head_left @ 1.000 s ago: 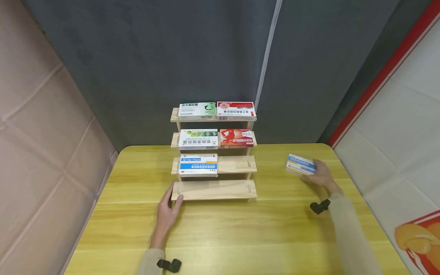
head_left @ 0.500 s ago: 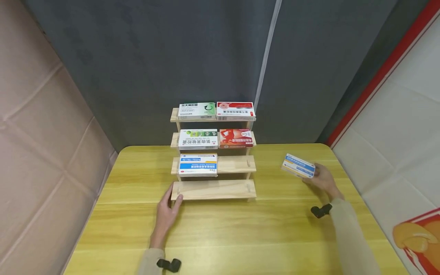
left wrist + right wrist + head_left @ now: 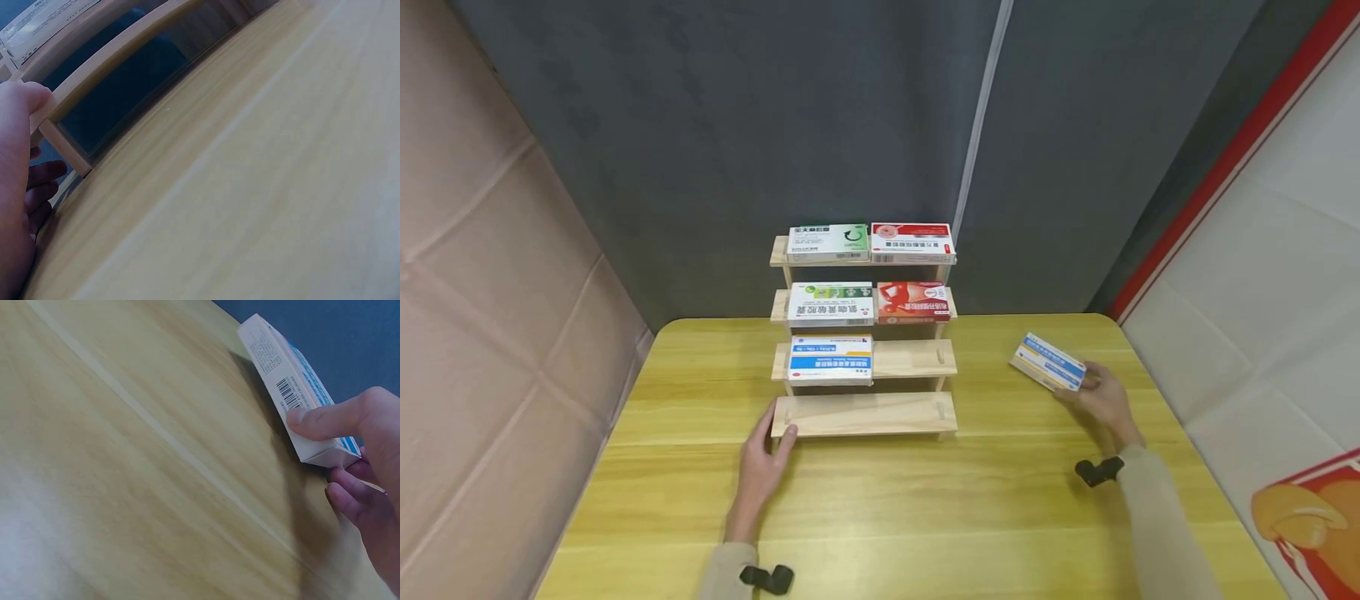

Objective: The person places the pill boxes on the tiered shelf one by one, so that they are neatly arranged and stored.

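Observation:
My right hand holds a white, blue and yellow medicine box by its right end, over the right part of the table. In the right wrist view the thumb lies on the box's barcode side, with the other fingers behind and beneath it. My left hand grips the left end of the lowest step of a four-tier wooden rack, thumb at its front edge. A matching blue and white medicine box lies on the left of the step above; that step's right half is bare wood.
A white-green box and a red box lie on the second step from the top. The top step bears a green-white box and a red-white box. A grey curtain hangs behind the yellow wooden table.
The box in my right hand has shifted slightly left and turned, its right end swinging toward me. My left hand has stayed at the rack.

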Motion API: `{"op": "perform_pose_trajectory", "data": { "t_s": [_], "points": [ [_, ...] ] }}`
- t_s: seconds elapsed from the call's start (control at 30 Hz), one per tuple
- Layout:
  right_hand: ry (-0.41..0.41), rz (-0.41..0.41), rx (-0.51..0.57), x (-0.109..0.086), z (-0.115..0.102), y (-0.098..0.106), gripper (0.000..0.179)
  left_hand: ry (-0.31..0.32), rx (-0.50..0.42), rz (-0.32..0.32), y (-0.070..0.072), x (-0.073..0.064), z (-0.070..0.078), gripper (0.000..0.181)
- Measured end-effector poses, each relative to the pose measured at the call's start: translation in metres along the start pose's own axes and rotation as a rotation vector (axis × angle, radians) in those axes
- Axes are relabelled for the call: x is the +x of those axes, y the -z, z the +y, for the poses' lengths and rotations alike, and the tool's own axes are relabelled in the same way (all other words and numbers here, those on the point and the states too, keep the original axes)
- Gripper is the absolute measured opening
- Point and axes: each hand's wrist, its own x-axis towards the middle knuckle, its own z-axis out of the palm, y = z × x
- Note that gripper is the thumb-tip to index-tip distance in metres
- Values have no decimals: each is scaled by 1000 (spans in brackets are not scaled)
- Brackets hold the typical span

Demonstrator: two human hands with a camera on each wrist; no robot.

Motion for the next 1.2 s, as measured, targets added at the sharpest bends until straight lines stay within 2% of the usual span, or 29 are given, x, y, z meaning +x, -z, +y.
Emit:
{"op": "perform_pose_trajectory", "data": {
  "t_s": [0.3,0.57,0.87,1.07,1.2],
  "points": [
    [3,32,52,-10,-8,-5,97,11,-8,-14,2,0,0,68],
    [69,75,104,-19,-16,-9,89,16,-14,-10,1,0,1,67],
    [97,145,102,-27,-24,-6,85,2,-7,-11,1,0,1,67],
    [86,163,114,-35,-32,-4,85,4,-10,-9,1,0,2,67],
    [120,174,112,-41,-36,-2,84,10,-12,-17,1,-1,1,68]
  ]
}}
